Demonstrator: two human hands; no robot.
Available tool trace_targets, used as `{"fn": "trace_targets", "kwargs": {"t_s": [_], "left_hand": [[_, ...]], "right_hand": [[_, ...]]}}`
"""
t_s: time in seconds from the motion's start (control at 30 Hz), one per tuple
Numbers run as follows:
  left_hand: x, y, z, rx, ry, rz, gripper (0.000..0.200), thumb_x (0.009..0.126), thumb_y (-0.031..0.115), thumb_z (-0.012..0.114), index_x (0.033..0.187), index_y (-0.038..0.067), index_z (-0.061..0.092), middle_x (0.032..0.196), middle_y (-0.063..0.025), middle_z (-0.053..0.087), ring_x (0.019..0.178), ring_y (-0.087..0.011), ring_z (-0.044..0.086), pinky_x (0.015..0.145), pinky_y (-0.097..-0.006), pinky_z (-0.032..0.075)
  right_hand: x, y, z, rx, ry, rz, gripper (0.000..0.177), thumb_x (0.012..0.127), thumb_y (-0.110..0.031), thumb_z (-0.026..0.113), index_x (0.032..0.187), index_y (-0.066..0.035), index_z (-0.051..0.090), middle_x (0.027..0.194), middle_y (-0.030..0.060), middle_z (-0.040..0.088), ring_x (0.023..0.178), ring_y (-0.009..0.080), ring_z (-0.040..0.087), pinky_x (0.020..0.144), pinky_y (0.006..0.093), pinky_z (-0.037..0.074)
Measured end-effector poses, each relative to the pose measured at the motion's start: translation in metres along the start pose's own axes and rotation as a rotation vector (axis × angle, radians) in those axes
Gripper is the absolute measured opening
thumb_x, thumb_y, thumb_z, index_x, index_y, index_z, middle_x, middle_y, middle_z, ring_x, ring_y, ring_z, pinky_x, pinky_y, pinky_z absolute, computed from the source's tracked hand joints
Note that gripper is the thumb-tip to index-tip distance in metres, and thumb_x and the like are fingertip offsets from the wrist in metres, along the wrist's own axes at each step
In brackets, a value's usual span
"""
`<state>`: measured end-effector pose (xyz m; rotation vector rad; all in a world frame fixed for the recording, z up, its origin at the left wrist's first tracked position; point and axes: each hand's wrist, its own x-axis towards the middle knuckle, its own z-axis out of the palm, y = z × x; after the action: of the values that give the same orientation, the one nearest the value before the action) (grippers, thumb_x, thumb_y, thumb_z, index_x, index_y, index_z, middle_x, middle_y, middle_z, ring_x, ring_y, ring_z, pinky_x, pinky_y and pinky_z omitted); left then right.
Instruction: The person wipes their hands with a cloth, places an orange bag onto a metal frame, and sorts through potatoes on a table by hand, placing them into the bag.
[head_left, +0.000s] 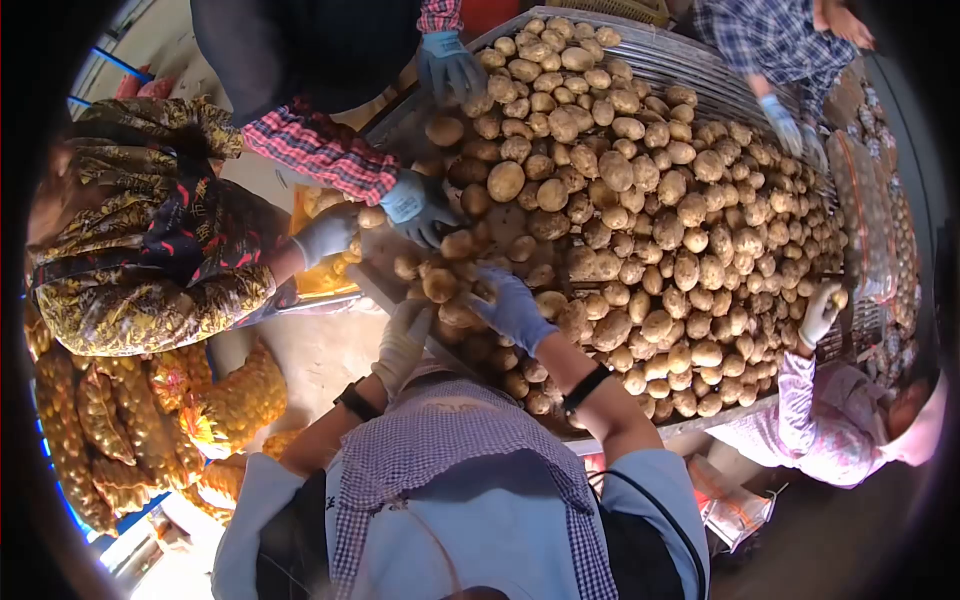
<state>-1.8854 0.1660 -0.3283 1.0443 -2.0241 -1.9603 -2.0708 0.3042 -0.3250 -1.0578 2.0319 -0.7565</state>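
Many potatoes [690, 230] cover a slatted metal table [690, 60]. My left hand [404, 340], in a pale glove, is at the table's near left edge, beside a few potatoes; its fingers are partly hidden, so its grip is unclear. In a light blue-white glove, my right hand [508, 305] reaches over the potatoes with its fingers apart, touching or close to the potatoes on its left. Nothing shows held in it.
Opposite, a co-worker's gloved hands [420, 208] are among the potatoes. Another gloved hand [328, 232] is at the left by a yellow bag [325, 278]. Filled net sacks [235, 400] lie lower left. Two more people stand at the right side.
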Motion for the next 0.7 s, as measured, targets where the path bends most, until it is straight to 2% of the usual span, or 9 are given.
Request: {"fn": "trace_targets", "kwargs": {"t_s": [0.07, 0.1, 0.13, 0.2, 0.37, 0.43, 0.47, 0.63, 0.7], "left_hand": [[0.012, 0.005, 0.008, 0.062, 0.028, 0.061, 0.028, 0.094, 0.014, 0.054, 0.118, 0.001, 0.055, 0.104, -0.0068, 0.059, 0.097, -0.0140, 0.053, 0.087, -0.0255, 0.044], [0.015, 0.010, 0.010, 0.140, 0.051, 0.114, 0.028, 0.093, 0.014, 0.054, 0.117, 0.000, 0.055, 0.104, -0.0077, 0.060, 0.099, -0.0145, 0.054, 0.087, -0.0261, 0.044], [0.020, 0.015, 0.016, 0.090, 0.072, 0.098, 0.028, 0.090, 0.019, 0.058, 0.111, 0.001, 0.059, 0.103, -0.0158, 0.061, 0.097, -0.0257, 0.059, 0.086, -0.0338, 0.047], [0.023, 0.042, 0.026, 0.060, 0.015, 0.061, 0.028, 0.090, 0.018, 0.058, 0.113, 0.001, 0.058, 0.103, -0.0135, 0.061, 0.096, -0.0229, 0.058, 0.086, -0.0322, 0.047], [0.041, 0.074, 0.044, -0.216, -0.145, -0.047, 0.032, 0.091, 0.018, 0.059, 0.117, 0.000, 0.055, 0.104, -0.0066, 0.060, 0.096, -0.0153, 0.056, 0.085, -0.0270, 0.046], [0.049, 0.082, 0.047, -0.209, -0.151, -0.058, 0.030, 0.093, 0.017, 0.057, 0.117, 0.000, 0.054, 0.103, -0.0045, 0.059, 0.097, -0.0116, 0.054, 0.084, -0.0253, 0.046], [0.051, 0.087, 0.049, -0.197, -0.164, -0.069, 0.030, 0.093, 0.017, 0.057, 0.117, 0.000, 0.054, 0.103, -0.0045, 0.059, 0.097, -0.0116, 0.054, 0.084, -0.0253, 0.046], [0.048, 0.148, 0.069, -0.167, -0.462, 0.147, 0.028, 0.095, 0.013, 0.053, 0.121, 0.003, 0.053, 0.111, -0.0022, 0.057, 0.102, -0.0096, 0.051, 0.091, -0.0235, 0.041], [0.041, 0.159, 0.084, -0.268, -0.534, 0.241, 0.028, 0.094, 0.013, 0.056, 0.120, 0.004, 0.055, 0.111, -0.0026, 0.058, 0.102, -0.0116, 0.052, 0.090, -0.0262, 0.041]], "right_hand": [[-0.002, 0.021, -0.038, 0.014, 0.500, -0.182, 0.063, 0.083, -0.040, 0.067, 0.136, -0.012, 0.046, 0.134, 0.0234, 0.046, 0.126, 0.0412, 0.041, 0.104, 0.0426, 0.038], [-0.004, 0.015, -0.074, -0.081, 0.633, 0.139, 0.061, 0.080, -0.035, 0.070, 0.132, -0.010, 0.048, 0.130, 0.0238, 0.048, 0.122, 0.0396, 0.044, 0.103, 0.0412, 0.039], [-0.004, 0.016, -0.106, -0.176, 0.762, 0.466, 0.059, 0.078, -0.030, 0.073, 0.128, -0.009, 0.051, 0.126, 0.0242, 0.049, 0.119, 0.0379, 0.047, 0.102, 0.0399, 0.040], [0.001, 0.066, -0.140, -0.567, 1.038, 0.402, 0.059, 0.073, -0.021, 0.078, 0.125, -0.007, 0.053, 0.125, 0.0212, 0.051, 0.115, 0.0358, 0.049, 0.100, 0.0415, 0.041], [-0.002, 0.077, -0.141, -0.113, 0.821, 0.350, 0.059, 0.075, -0.011, 0.076, 0.129, -0.006, 0.050, 0.128, 0.0165, 0.052, 0.121, 0.0282, 0.049, 0.104, 0.0396, 0.041], [-0.015, 0.054, -0.127, 1.266, 0.734, 0.066, 0.055, 0.080, -0.004, 0.070, 0.130, -0.004, 0.048, 0.130, 0.0126, 0.053, 0.119, 0.0233, 0.051, 0.101, 0.0362, 0.044], [-0.029, 0.028, -0.125, 1.411, 0.680, -0.087, 0.056, 0.082, -0.003, 0.069, 0.133, -0.003, 0.045, 0.131, 0.0111, 0.052, 0.118, 0.0221, 0.052, 0.100, 0.0350, 0.045], [-0.082, -0.042, -0.114, 1.577, 0.595, -0.432, 0.075, 0.076, -0.006, 0.076, 0.140, -0.006, 0.037, 0.138, 0.0123, 0.045, 0.120, 0.0240, 0.051, 0.101, 0.0351, 0.044], [-0.104, -0.048, -0.106, 1.513, 0.638, -0.373, 0.087, 0.071, -0.009, 0.081, 0.143, -0.009, 0.033, 0.140, 0.0135, 0.043, 0.123, 0.0245, 0.049, 0.101, 0.0345, 0.044]]}}
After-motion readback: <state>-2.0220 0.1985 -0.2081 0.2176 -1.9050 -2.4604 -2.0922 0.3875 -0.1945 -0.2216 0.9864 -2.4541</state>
